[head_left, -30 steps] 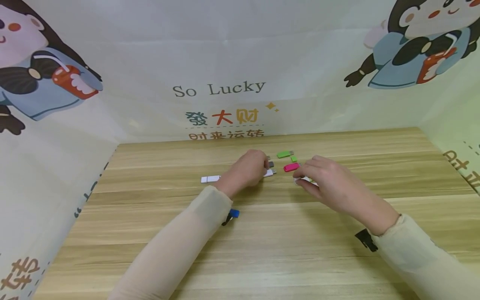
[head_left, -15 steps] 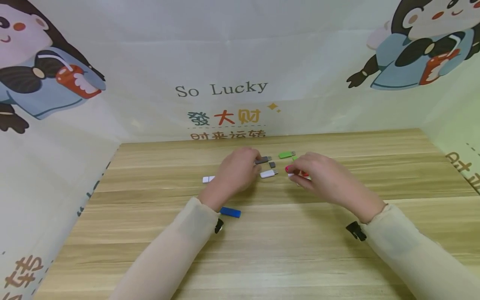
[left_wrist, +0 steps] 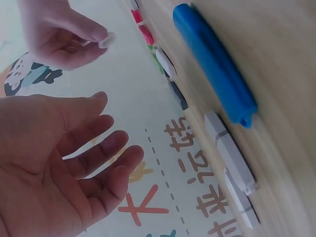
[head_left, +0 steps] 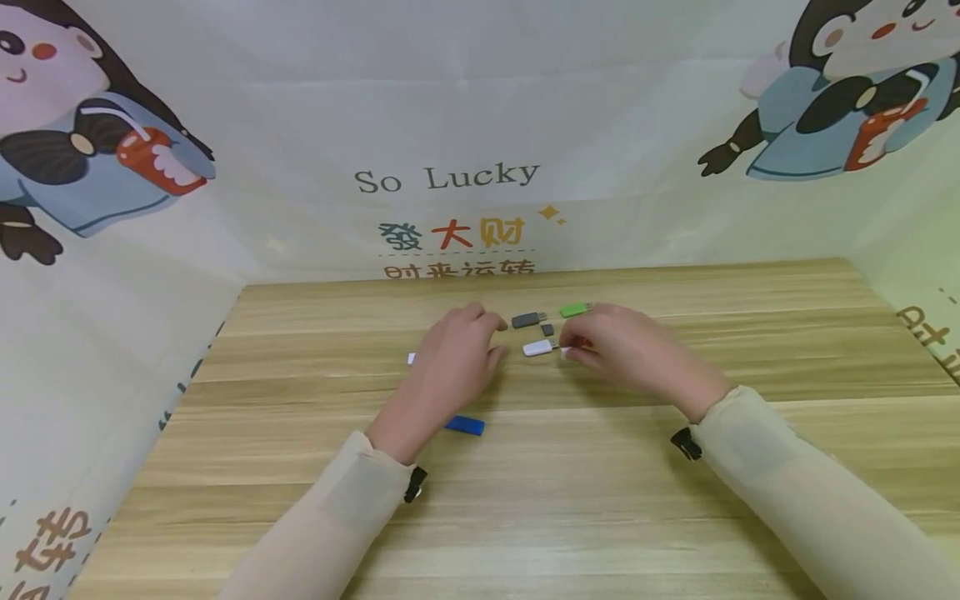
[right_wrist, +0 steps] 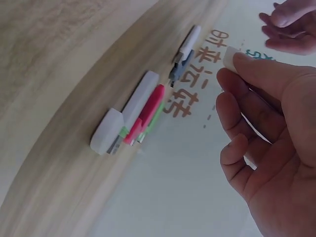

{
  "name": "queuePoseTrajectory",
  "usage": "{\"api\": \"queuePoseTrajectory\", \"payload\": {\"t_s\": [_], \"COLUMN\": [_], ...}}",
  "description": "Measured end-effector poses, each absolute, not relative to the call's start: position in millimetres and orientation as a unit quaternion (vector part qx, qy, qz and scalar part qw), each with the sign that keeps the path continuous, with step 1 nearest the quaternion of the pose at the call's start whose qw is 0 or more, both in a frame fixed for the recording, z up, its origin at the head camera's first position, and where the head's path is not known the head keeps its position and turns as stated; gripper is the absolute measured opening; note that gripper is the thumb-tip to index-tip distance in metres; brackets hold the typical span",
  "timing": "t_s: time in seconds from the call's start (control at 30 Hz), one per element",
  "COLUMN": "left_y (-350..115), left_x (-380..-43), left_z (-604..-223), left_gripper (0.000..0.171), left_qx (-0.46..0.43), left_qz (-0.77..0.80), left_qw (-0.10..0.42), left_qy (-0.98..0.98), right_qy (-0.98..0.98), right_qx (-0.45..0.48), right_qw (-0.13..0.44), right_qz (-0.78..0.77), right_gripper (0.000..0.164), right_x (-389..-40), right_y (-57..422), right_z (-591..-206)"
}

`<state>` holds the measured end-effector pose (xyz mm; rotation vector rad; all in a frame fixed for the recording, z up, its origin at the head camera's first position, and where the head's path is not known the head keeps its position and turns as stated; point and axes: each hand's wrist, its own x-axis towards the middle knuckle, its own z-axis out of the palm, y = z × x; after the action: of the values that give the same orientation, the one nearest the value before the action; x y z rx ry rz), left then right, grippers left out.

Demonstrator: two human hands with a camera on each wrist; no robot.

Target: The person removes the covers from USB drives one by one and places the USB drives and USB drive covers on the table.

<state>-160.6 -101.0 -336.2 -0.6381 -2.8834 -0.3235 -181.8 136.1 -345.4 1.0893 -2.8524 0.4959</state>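
White, rounded USB stick with a bare metal plug [head_left: 536, 348]: on the pale wood-grain bench [head_left: 585, 500], between the two hands, plug toward 3 o'clock.
Right hand [head_left: 622, 350]: thumb and forefinger pinch a small white block [right_wrist: 230, 58] at 3 o'clock of that stick, just beside its plug; whether the two touch is hard to tell.
Left hand [head_left: 459, 358]: at 9 o'clock of the stick, fingers loosely bent, wide of the thumb.
Dark grey oblong USB stick [head_left: 527, 320]: near, between 11 and 12 o'clock of the white one.
Small dark grey square piece [head_left: 547, 330]: close by, at 1 o'clock.
Flat bright-green USB stick [head_left: 574, 310]: between 1 and 2 o'clock, plug end near the right hand.
Blue bar with a small end loop [left_wrist: 215, 64]: between 7 and 8 o'clock, partly covered in the head view.
Slim pink stick [right_wrist: 154, 104]: seen lying beside a long white stick [right_wrist: 139, 101] in the right wrist view.
White printed backdrop [head_left: 450, 83]: at 12 o'clock, past the bench.
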Motion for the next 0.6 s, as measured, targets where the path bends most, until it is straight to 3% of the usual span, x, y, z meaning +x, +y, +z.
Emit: {"api": "queuePoseTrajectory", "payload": {"t_s": [0.27,0.6], "left_y": [-112.3,-122.3], "left_x": [-149.6,-136.8], "left_z": [-336.9,-341.0], "left_gripper": [0.027,0.028], "left_qx": [-0.215,-0.244], "left_qz": [-0.112,-0.108], "left_qw": [0.106,0.130], "left_qy": [-0.964,-0.955], "right_qy": [-0.925,-0.927], "right_qx": [0.346,0.344], "right_qw": [-0.021,-0.033], "right_qz": [0.155,0.144], "right_gripper": [0.006,0.005], "right_x": [-192.3,-201.2], "right_y": [128.1,125.7], "right_z": [-354.6,-363.5]}}
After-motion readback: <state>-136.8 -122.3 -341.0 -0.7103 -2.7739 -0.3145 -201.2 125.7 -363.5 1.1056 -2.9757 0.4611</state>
